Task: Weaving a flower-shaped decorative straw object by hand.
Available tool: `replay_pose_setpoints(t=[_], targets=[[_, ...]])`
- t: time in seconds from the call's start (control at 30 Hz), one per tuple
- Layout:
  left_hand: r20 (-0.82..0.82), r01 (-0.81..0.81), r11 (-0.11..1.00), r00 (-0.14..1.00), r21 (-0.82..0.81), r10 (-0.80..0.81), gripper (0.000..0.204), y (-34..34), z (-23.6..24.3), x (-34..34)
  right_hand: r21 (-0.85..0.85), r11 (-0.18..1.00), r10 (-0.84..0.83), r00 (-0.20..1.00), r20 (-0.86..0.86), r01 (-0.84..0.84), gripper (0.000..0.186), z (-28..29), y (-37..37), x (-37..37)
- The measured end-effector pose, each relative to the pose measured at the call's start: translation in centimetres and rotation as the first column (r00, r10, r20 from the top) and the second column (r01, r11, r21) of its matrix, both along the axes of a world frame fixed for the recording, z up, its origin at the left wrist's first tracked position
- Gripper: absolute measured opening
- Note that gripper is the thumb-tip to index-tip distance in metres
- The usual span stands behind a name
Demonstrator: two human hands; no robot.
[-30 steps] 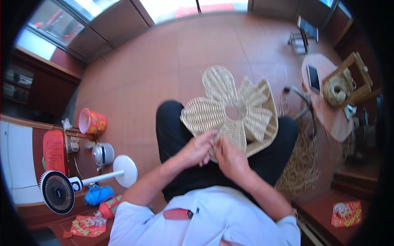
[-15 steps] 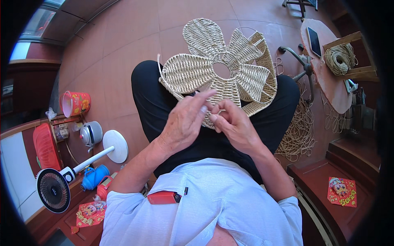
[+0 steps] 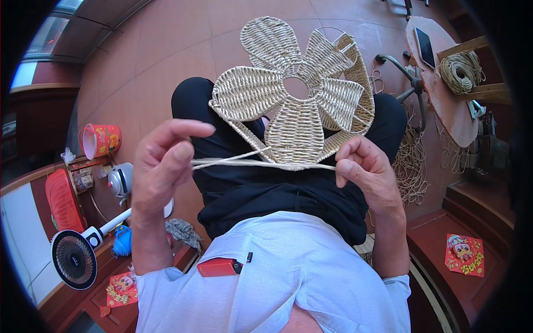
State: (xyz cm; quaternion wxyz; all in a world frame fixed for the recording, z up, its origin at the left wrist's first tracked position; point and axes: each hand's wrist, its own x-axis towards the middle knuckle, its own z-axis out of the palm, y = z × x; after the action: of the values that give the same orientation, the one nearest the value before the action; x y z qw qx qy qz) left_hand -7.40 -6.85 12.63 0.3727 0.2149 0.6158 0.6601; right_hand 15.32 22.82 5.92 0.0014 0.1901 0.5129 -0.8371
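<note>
A flower-shaped woven straw piece (image 3: 295, 133) with a round hole at its middle lies across my black-trousered thighs. Beneath and beside it shows a woven rim or basket wall (image 3: 363, 100). My left hand (image 3: 166, 161) is at the left, its lower fingers closed on pale cord (image 3: 233, 162) while the index finger points right. Several strands run from it to the near petal's bottom edge. On the other side my right hand (image 3: 366, 169) pinches a cord end between thumb and fingers. The cord is stretched nearly straight between both hands, in front of the piece.
To the right, a board (image 3: 438, 91) bears a phone (image 3: 425, 47) and a cord coil (image 3: 462, 72); loose cord (image 3: 411, 166) heaps on the floor. A fan (image 3: 75, 258), kettle (image 3: 119, 180), blue jug (image 3: 122, 241) and red floral bucket (image 3: 101, 140) stand left.
My hands were together at the near petal's edge; now they are wide apart, the left drawn left and the right drawn right, with cord pulled straight between them. The woven piece shifted slightly.
</note>
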Motion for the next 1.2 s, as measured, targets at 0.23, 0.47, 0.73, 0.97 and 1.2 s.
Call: replay_pose_setpoints(t=[0.23, 0.47, 0.73, 0.97, 1.2], targets=[[-0.377, -0.255, 0.925, 0.916, -0.283, 0.137, 0.047, -4.6, 3.8, -3.1, 0.632, 0.771, -0.129, 0.991, 0.044, 0.072, 0.013, -3.6, -3.3, 0.1], [-0.447, -0.443, 0.863, 0.840, -0.242, 0.307, 0.035, -4.7, 5.3, -4.7, 0.935, 0.349, -0.040, 0.997, -0.059, 0.069, 0.023, -5.4, -5.2, -0.8], [-0.462, 0.045, 0.889, 0.842, -0.455, -0.279, 0.020, 2.0, -0.4, 0.4, 0.930, 0.365, -0.020, 0.999, -0.035, 0.040, 0.023, -6.0, -5.6, -1.1], [-0.627, -0.075, 0.869, 0.724, -0.488, -0.289, 0.015, 6.1, -7.7, 4.8, 0.918, 0.390, 0.004, 0.997, -0.080, 0.072, 0.025, -6.8, -5.2, -0.8], [-0.827, -0.191, 0.890, 0.487, -0.413, -0.280, 0.009, 6.8, -9.4, 5.9, 0.909, 0.404, -0.004, 0.994, -0.114, 0.106, 0.027, -7.3, -5.2, -0.5]])
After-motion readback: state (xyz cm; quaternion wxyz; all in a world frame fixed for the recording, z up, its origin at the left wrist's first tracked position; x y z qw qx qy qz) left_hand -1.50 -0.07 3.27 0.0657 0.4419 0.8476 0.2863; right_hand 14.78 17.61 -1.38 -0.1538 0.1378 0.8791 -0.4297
